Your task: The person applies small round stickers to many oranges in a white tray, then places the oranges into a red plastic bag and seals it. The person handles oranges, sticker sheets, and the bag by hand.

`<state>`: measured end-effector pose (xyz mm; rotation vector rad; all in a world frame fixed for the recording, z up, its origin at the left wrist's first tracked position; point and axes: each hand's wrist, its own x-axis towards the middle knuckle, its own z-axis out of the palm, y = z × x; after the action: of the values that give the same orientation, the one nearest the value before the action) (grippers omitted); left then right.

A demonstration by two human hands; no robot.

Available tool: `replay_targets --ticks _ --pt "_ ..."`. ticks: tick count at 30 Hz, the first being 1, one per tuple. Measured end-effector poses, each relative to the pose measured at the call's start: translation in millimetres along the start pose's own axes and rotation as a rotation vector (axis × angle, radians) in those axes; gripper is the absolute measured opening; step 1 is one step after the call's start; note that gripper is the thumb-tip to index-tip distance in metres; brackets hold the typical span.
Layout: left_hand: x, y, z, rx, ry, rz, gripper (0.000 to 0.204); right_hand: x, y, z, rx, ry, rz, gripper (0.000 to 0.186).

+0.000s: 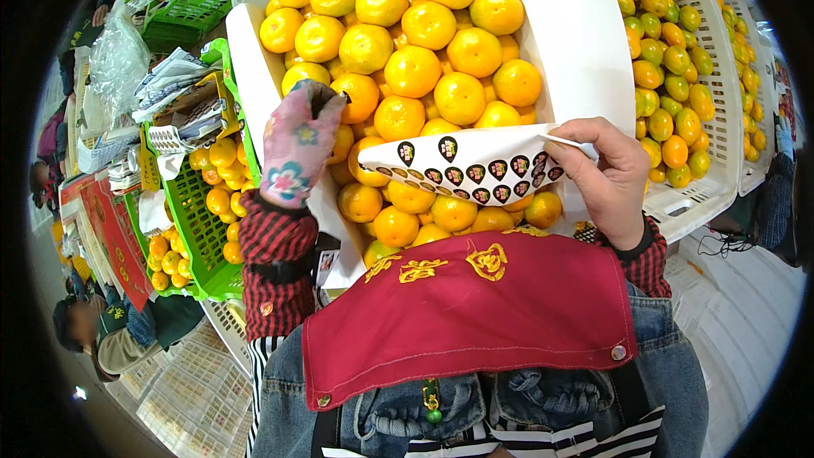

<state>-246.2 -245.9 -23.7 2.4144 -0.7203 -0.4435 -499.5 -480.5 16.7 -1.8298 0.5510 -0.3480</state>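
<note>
Just beyond the red apron, the bare right hand pinches a sticker sheet over boxed oranges; the gloved left hand curls at one, its grip I can't tell. Farther right, a white crate holds more fruit.

Holds orange citrus fruits heaped inside a white box, touching one another in layers up to the walls. Hides the support beneath from view. Carries green-tinged fruits in a white crate at the right, more orange fruits in a green crate at the left.
</note>
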Motion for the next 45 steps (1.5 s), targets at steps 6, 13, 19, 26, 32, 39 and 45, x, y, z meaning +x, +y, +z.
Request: replay_targets --ticks 6,13,19,26,32,39,45 --pt "-6 16 -15 0.287 0.235 0.187 0.043 0 1 -1 -0.003 0.045 -0.073 0.007" --pt "-36 46 -17 -0.221 -0.35 0.341 0.014 -5 -1 -4 0.02 0.012 -0.023 0.009" --pt "-29 39 -10 -0.606 -0.243 -0.053 0.01 -6 -2 -8 0.028 -0.008 0.046 0.008" --pt "-8 35 25 0.383 -0.003 0.34 0.028 -6 -3 -8 0.03 -0.022 0.075 0.008" --pt "-24 51 3 -0.153 -0.212 0.4 0.038 -5 -6 -7 0.025 -0.03 0.048 0.01" --pt "-34 78 12 -0.222 -0.291 0.463 0.015 -4 -1 -5 0.037 -0.012 0.048 0.011" --pt "24 68 22 -0.142 -0.152 0.285 0.01 0 5 -2 0.134 0.046 0.122 0.017"
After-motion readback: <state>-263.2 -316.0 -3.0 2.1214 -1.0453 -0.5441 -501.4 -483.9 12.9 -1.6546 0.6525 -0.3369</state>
